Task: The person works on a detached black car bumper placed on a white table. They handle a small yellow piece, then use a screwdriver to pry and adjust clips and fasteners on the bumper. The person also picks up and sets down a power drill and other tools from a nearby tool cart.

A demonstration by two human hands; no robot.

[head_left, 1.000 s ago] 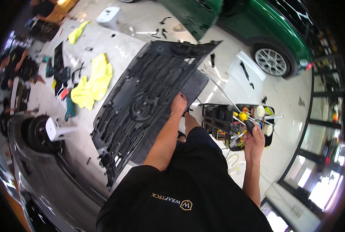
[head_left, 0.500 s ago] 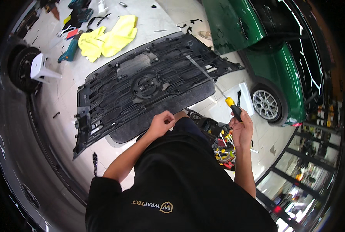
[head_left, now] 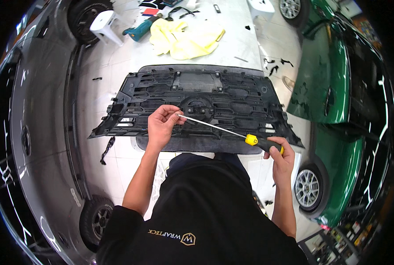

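Note:
A long screwdriver [head_left: 252, 140] with a yellow and black handle and a thin metal shaft lies slantwise over the near part of a black car grille [head_left: 245, 110]. My right hand [head_left: 281, 159] is closed round its handle, at the right. At the shaft's tip, the thumb and fingers of my left hand [head_left: 162, 124] are pinched together; whether something small is also between them I cannot make out. The grille rests back side up on a dark mat [head_left: 205, 145], with a round emblem mount in its middle.
Beyond the grille, a yellow cloth [head_left: 183, 42] and a teal power tool [head_left: 140, 28] lie on a pale table [head_left: 236, 42]. A white stool [head_left: 105, 24] stands far left. A grey vehicle [head_left: 42, 115] flanks me at left, a green car [head_left: 325, 88] with an open door at right.
My view has turned rightward and squared up to the grille. The screwdriver has swung from pointing away to lying crosswise, and my left hand has come to its tip. The open tool bag has mostly left view.

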